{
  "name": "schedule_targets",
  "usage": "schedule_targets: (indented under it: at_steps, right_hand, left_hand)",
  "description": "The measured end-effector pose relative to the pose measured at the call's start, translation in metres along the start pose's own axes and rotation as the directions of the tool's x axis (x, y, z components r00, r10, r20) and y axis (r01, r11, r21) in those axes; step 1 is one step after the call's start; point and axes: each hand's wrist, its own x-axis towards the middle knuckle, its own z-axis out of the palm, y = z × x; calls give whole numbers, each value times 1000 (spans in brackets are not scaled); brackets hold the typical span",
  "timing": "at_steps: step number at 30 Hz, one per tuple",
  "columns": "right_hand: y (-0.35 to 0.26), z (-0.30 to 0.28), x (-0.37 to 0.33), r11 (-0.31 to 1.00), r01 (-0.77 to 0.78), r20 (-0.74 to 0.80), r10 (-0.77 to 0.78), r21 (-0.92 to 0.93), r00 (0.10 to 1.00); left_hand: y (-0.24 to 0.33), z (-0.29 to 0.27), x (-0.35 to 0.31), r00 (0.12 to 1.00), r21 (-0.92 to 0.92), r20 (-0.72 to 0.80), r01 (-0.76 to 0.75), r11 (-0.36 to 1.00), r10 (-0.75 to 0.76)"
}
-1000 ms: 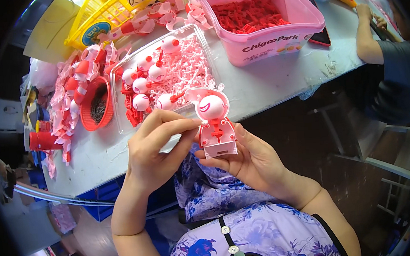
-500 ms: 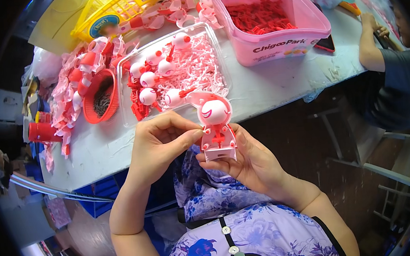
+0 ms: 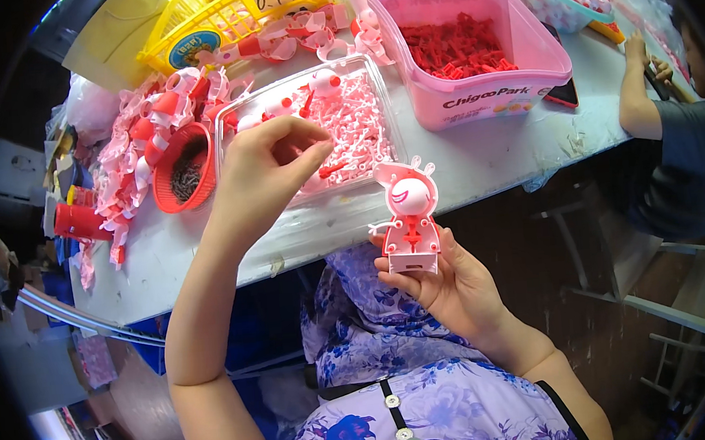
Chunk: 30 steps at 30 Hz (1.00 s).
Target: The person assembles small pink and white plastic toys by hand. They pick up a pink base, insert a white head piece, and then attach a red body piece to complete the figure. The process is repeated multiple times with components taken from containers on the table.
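My right hand holds a pink toy figure shell upright by its lower part, the thumb at its right side. The shell's hollow front faces me. In it sit a white ball head with a curved pink mark and a red inner part. A thin pale-pink arm piece sticks out from its left side. Over the clear plastic tray hovers my left hand, fingers curved, thumb and forefinger a little apart, with nothing visible between them. Small pale-pink pieces fill much of the tray.
Left of the tray stands a red basket of small dark metal pieces, beside piled pink shells. Behind are a yellow basket and a pink tub of red parts. Another person's arm rests at the table's right end.
My left hand has left the toy shell and moved up and left over the tray. The shell, in my right hand, has shifted right. Its thin arm piece now shows at the left side.
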Motion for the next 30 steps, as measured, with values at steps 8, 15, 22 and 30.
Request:
schedule_targets:
  at_steps: [8, 15, 22, 30]
  right_hand:
    - [5, -9, -2, 999, -39, 23, 39, 36, 999]
    - [9, -11, -1, 997, -71, 17, 70, 15, 997]
    - [10, -9, 0, 996, -79, 37, 77, 42, 996]
    - [11, -9, 1, 997, -65, 44, 63, 36, 997]
  left_hand:
    - [1, 29, 37, 984, 382, 87, -178, 907, 156]
    - [3, 35, 46, 983, 415, 153, -161, 895, 106]
    - [-8, 24, 46, 986, 200, 164, -74, 977, 41]
    - [-7, 15, 36, 927, 422, 191, -373, 826, 322]
